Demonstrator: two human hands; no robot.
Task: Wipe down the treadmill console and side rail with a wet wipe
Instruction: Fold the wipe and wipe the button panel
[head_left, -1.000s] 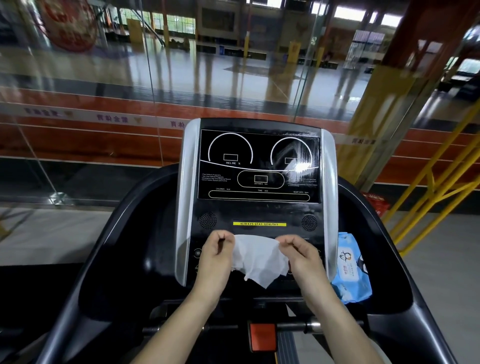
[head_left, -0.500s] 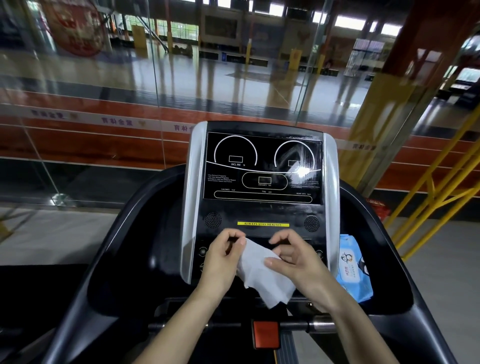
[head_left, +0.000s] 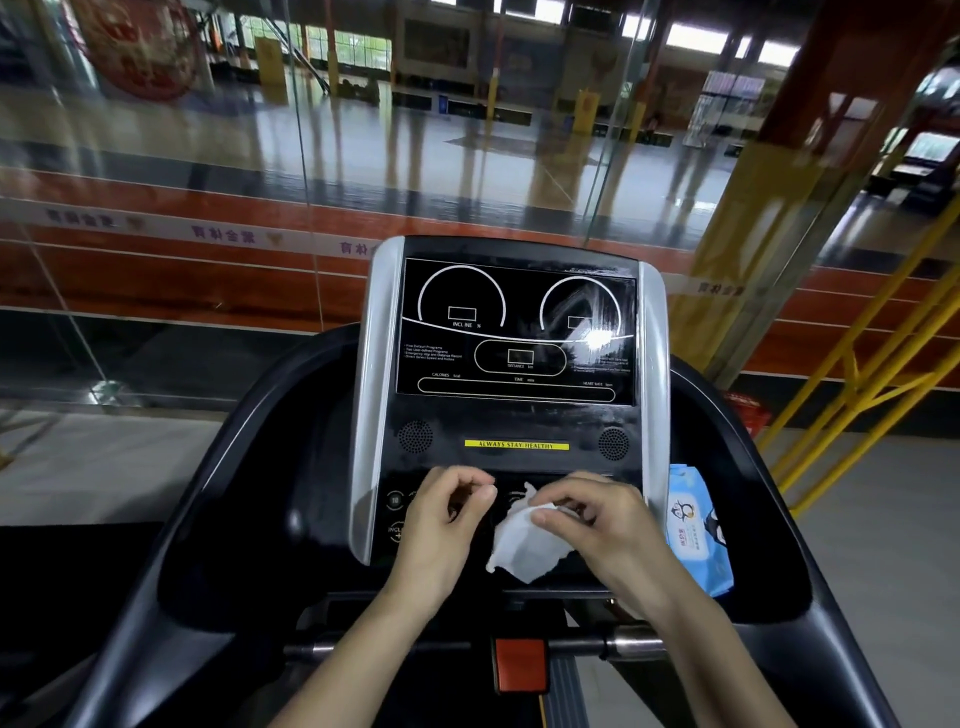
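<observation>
The treadmill console (head_left: 514, 415) is a black panel with silver side trims and a dark display. In front of its lower button area my right hand (head_left: 602, 525) pinches a crumpled white wet wipe (head_left: 524, 545), which hangs below the fingers. My left hand (head_left: 447, 519) hovers just left of the wipe, fingers loosely curled, holding nothing. The black side rails curve down on the left (head_left: 208, 493) and right (head_left: 779, 519) of the console. Part of the lower button area is hidden behind my hands.
A blue pack of wet wipes (head_left: 696, 525) lies in the console's right tray. A red safety key block (head_left: 519, 670) sits on the crossbar below. Yellow metal railing (head_left: 883, 374) stands to the right. A glass wall (head_left: 311, 182) rises right behind the console.
Both hands held the spread wipe a second ago. My left hand has let go, and my right hand has gathered the wipe into a bunch. The view has tilted slightly downward.
</observation>
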